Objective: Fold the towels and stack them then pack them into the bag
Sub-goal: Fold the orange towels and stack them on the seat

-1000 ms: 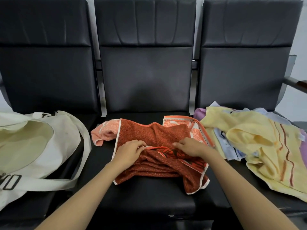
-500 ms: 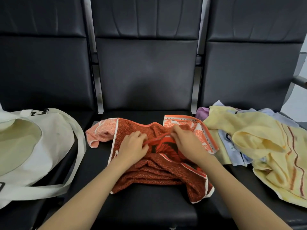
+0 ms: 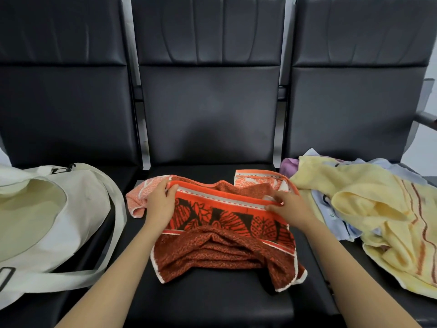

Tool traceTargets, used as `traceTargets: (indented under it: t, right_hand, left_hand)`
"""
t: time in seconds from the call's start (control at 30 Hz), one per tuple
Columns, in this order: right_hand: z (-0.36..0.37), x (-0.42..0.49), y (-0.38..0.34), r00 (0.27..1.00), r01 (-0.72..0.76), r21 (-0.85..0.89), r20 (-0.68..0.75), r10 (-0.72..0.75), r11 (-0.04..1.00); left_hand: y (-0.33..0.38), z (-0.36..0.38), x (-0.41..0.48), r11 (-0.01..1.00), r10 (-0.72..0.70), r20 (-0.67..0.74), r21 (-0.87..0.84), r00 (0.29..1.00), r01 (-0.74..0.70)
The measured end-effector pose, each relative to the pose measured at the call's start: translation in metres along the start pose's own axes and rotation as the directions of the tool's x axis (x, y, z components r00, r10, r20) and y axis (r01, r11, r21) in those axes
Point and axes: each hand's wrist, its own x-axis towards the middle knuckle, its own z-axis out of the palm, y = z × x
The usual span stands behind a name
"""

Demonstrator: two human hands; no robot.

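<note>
The left hand (image 3: 160, 205) grips the banded orange edge of the orange towel (image 3: 222, 247) at its left end, fingers curled over the hem. The right hand (image 3: 289, 208) pinches the same edge at its right end, so the patterned border runs straight between the two hands. The rest of the towel lies bunched below and nearer the person, with more of it spread behind the hands, all on the middle seat (image 3: 212, 301). On the seat to the left lies a white bag (image 3: 71, 209), its mouth open. On the seat to the right, a yellow towel (image 3: 369, 200) tops a loose heap with a pale blue towel (image 3: 331, 218) beneath.
</note>
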Motion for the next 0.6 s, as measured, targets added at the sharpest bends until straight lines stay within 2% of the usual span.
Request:
traceTargets:
  t: [0.1, 0.23, 0.4, 0.47, 0.6]
  right_hand:
    - [-0.009, 0.008, 0.000, 0.999, -0.038, 0.062, -0.015, 0.038, 0.997]
    - [-0.023, 0.032, -0.007, 0.996, -0.062, 0.122, -0.049, 0.069, 0.991]
    - [-0.027, 0.078, -0.009, 0.993, -0.093, 0.011, 0.080, 0.092, 0.996]
    - [-0.023, 0.094, -0.008, 0.989, -0.091, -0.052, 0.109, 0.096, 0.995]
    - [-0.008, 0.116, -0.001, 0.975, -0.080, -0.172, 0.192, 0.113, 0.982]
  left_hand:
    - [0.006, 0.001, 0.004, 0.999, -0.049, -0.042, -0.022, 0.998, 0.048]
    - [0.003, 0.005, 0.028, 0.992, -0.098, 0.065, 0.083, 0.993, 0.093]
    - [0.003, 0.011, 0.063, 0.962, -0.045, 0.106, 0.271, 0.993, 0.014]
    - [0.005, 0.015, 0.077, 0.908, -0.043, 0.136, 0.418, 0.990, -0.018]
    - [0.008, 0.032, 0.096, 0.679, -0.119, 0.259, 0.725, 0.959, -0.111]
